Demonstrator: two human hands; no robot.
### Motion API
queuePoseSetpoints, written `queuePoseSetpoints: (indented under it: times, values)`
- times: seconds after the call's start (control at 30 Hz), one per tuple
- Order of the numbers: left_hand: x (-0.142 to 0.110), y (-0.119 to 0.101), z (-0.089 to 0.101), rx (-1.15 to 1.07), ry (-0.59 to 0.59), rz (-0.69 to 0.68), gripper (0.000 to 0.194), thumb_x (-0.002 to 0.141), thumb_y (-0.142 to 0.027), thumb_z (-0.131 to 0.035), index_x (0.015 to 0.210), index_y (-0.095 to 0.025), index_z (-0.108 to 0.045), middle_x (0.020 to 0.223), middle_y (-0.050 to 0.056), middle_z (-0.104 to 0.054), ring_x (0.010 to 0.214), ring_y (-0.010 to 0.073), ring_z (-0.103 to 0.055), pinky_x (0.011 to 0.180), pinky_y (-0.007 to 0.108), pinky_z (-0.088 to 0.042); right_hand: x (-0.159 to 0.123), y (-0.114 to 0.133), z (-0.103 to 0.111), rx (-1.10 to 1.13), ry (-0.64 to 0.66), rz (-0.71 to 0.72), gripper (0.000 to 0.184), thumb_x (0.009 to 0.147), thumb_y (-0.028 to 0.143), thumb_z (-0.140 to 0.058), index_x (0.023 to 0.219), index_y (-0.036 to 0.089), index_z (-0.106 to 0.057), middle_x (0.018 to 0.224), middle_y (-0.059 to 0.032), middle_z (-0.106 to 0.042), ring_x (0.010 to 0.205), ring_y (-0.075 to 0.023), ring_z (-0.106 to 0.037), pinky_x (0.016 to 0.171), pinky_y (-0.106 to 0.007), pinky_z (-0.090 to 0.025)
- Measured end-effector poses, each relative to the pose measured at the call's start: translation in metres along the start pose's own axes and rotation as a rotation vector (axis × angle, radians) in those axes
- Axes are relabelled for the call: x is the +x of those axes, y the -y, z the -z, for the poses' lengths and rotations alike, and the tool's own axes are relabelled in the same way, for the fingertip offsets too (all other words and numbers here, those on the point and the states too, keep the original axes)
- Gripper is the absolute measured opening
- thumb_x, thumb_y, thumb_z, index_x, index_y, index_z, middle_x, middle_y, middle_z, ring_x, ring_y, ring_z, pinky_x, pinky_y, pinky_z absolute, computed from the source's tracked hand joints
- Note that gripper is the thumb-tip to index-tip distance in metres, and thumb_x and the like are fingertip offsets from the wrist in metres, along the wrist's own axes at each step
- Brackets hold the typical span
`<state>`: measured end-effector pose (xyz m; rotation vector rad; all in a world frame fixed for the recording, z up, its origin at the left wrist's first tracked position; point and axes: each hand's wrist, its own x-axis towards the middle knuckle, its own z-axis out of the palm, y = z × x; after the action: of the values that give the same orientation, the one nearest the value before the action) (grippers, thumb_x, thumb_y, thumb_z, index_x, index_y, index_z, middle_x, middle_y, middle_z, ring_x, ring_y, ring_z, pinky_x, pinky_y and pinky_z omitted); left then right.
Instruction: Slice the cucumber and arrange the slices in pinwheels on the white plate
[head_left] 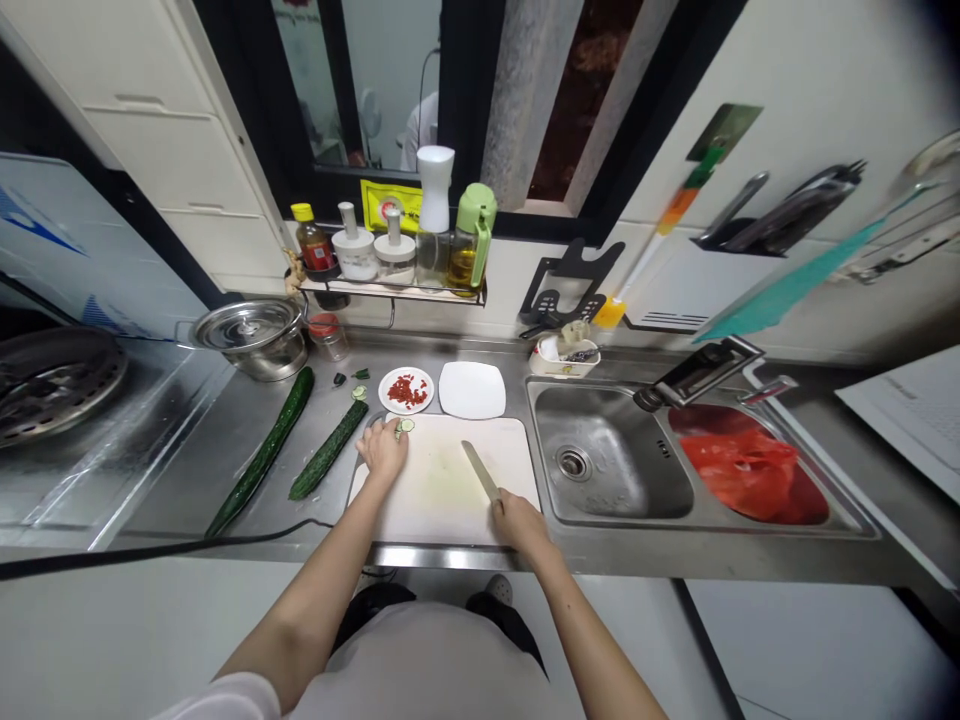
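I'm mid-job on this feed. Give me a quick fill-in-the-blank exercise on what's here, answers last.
1. The right hand grips the knife by its ____.
2. The number of long cucumbers lying left of the cutting board is ____.
3. Of the round plate and the square plate, the ____ one holds chopped red pieces.
4. Of the left and right sink basins, the red plastic bag lies in the ____ one.

Missing words: handle; two; round; right.
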<state>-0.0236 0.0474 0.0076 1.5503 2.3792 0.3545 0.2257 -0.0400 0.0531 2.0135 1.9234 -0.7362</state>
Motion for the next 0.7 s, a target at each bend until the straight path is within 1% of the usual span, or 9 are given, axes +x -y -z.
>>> queuePoseSetpoints:
  times: [0.2,0.33,0.43,0.5,0.6,0.7]
  values:
    - [0.010,-0.004,-0.010,0.048,0.005,-0.047,0.035,0.087,-0.033,-0.047,0.117,-0.029,-0.064,0.116,0.012,-0.061,0.111,0.0316,-0.047,0.091,0.046,-0.030,0.002,-0.002,-0.002,0.006,-0.002,0.005,0.036,0.092,0.025,-0.032,0.115,0.019,-0.060,0.107,-0.0128,-0.069,0.099,-0.0234,-0.065,0.075,-0.030,-0.043]
    - [0.011,-0.005,-0.013,0.003,-0.014,-0.061,0.029,0.086,-0.029,-0.049,0.108,-0.026,-0.066,0.114,0.012,-0.061,0.112,0.0308,-0.047,0.091,0.044,-0.030,0.001,-0.001,-0.001,0.002,-0.005,0.000,0.036,0.093,0.024,-0.031,0.114,0.018,-0.060,0.107,-0.0133,-0.069,0.099,-0.0235,-0.065,0.076,-0.031,-0.043]
    - [0.012,-0.007,-0.011,-0.050,-0.007,-0.064,0.022,0.084,-0.024,-0.050,0.100,-0.024,-0.065,0.110,0.010,-0.065,0.111,0.0291,-0.050,0.091,0.042,-0.030,0.000,-0.001,-0.001,0.001,0.002,0.001,0.036,0.092,0.023,-0.032,0.114,0.018,-0.060,0.107,-0.0136,-0.069,0.099,-0.0241,-0.065,0.075,-0.031,-0.043]
    - [0.012,-0.009,-0.009,-0.099,0.019,-0.052,0.019,0.084,-0.022,-0.050,0.096,-0.024,-0.065,0.102,0.007,-0.068,0.107,0.0269,-0.053,0.090,0.041,-0.030,0.000,-0.001,-0.001,0.005,0.004,0.004,0.036,0.092,0.023,-0.032,0.115,0.018,-0.060,0.107,-0.0136,-0.069,0.100,-0.0238,-0.065,0.076,-0.031,-0.043]
    - [0.007,-0.010,-0.007,-0.222,0.087,-0.014,0.017,0.082,-0.024,-0.053,0.095,-0.026,-0.065,0.091,0.002,-0.071,0.097,0.0223,-0.060,0.089,0.038,-0.032,0.000,-0.001,-0.001,0.010,0.004,0.003,0.036,0.092,0.023,-0.032,0.115,0.018,-0.059,0.108,-0.0133,-0.069,0.100,-0.0233,-0.064,0.076,-0.030,-0.043]
    - [-0.006,-0.007,-0.011,-0.325,0.184,0.009,0.017,0.079,-0.029,-0.058,0.094,-0.026,-0.066,0.089,-0.001,-0.072,0.091,0.0191,-0.063,0.087,0.035,-0.034,0.000,-0.001,-0.001,0.002,0.010,-0.007,0.036,0.093,0.025,-0.032,0.115,0.018,-0.060,0.109,-0.0133,-0.069,0.100,-0.0234,-0.064,0.076,-0.031,-0.043]
